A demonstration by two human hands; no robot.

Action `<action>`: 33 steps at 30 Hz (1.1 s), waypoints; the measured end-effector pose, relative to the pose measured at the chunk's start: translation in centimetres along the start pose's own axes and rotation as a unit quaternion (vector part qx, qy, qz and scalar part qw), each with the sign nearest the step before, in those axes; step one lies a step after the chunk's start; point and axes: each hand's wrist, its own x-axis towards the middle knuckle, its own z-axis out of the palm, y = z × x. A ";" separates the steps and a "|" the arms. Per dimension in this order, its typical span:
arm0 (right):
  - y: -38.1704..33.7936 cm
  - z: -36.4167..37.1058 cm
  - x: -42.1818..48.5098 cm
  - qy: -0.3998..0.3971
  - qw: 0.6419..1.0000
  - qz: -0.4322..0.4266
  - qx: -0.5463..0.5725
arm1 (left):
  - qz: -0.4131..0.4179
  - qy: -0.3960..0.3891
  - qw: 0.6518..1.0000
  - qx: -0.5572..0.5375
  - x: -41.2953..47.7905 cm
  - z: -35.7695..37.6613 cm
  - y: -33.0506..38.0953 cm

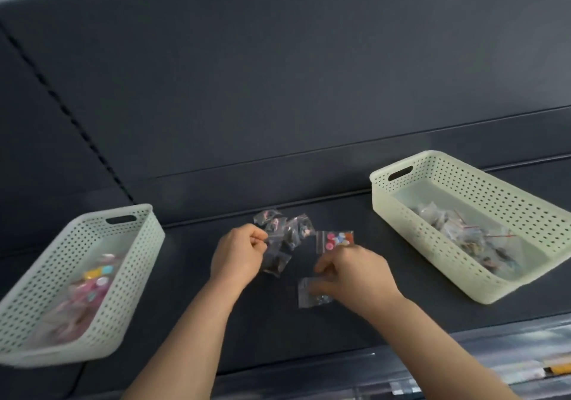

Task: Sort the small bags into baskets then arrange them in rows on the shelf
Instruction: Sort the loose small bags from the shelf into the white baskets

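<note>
Several small clear bags lie in a loose heap [289,229] on the dark shelf [247,322] between two pale perforated baskets. My left hand [239,253] pinches the edge of a dark-filled bag at the heap's left side. My right hand [352,271] has its fingers curled over a clear bag [306,296] lying flat on the shelf; whether it grips that bag is blurred. Just beyond its fingertips lies a bag of pink and blue pieces [335,240]. The left basket [136,223] holds pink and colourful bags. The right basket [411,223] holds clear bags with dark contents.
The shelf's dark back panel [278,91] rises behind the heap. A shelf front edge with price-strip rail [463,365] runs along the bottom right. The left basket overhangs the frame's left edge.
</note>
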 end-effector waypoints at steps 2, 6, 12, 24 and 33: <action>-0.8 0.7 0.3 -0.050 0.998 -0.004 -0.023 | -0.012 0.006 1.000 0.019 -0.3 -0.5 -1.3; -1.5 1.5 0.7 -0.055 0.998 0.014 -0.030 | -0.018 -0.002 0.999 0.026 -0.5 -0.8 -2.3; -2.4 2.3 1.1 0.020 0.999 0.026 -0.034 | 0.041 -0.059 0.994 0.082 -1.0 0.4 -2.1; -4.1 3.7 6.4 0.062 0.994 0.065 -0.058 | 0.084 -0.137 0.972 0.171 0.1 -0.9 -3.7; -4.1 5.0 6.1 0.067 0.988 0.080 -0.111 | 0.115 -0.094 0.973 0.179 1.4 -1.8 -4.5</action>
